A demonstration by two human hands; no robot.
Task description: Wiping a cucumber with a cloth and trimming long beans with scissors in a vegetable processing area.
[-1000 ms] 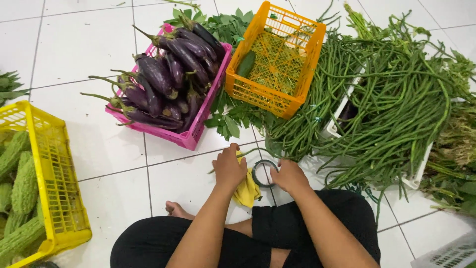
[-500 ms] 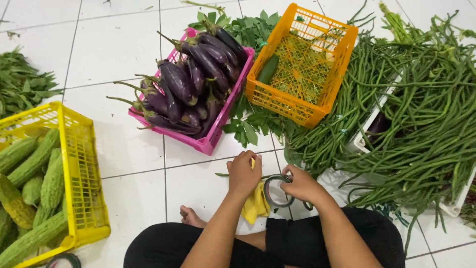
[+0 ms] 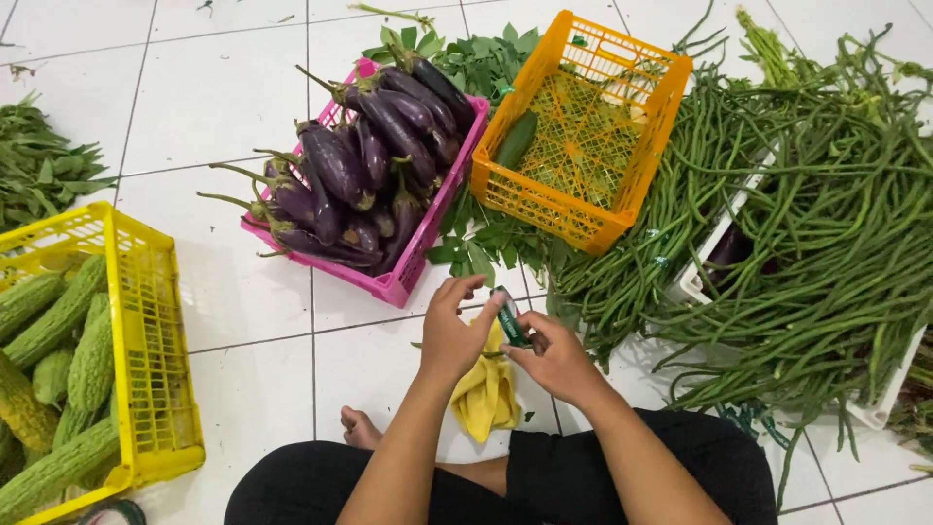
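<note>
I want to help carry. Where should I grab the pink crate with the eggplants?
Probably take the pink crate by its two long rims, one hand each side, coming from above. The eggplants pile over the top and their stems poke out past the far-left end, so the ends are crowded. Keep it level: the pile sits higher than the walls and could roll off.

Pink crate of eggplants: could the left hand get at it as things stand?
Probably yes. The left hand is just below the pink crate's near corner, with only bare tile between; its fingers touch a roll of green tape, shared with the right hand.
</note>
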